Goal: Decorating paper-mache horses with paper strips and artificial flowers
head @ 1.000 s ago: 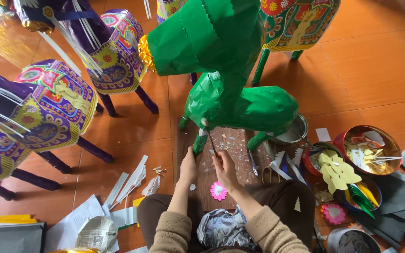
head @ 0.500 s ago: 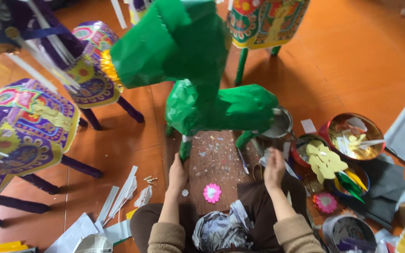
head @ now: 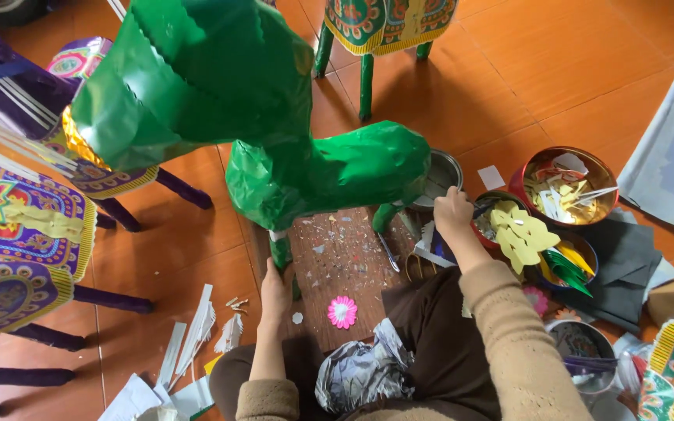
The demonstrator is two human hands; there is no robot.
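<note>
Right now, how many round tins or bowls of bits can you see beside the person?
4, maybe more hidden. A steel bowl behind the green paper horse; a red tin of paper scraps far right; a bowl by the right hand; a tin near the knee.

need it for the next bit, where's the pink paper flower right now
In the head view the pink paper flower lies on the wooden board by the person's lap, right of the left hand, below the green paper horse.

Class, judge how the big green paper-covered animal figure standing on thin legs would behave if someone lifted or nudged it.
The green paper-covered animal figure is probably light for its size, since its skin looks like crinkled paper. It seems apt to tip: a bulky body and head sit on thin legs, and the left hand steadies one front leg. The wrapping likely dents or tears easily.
</note>
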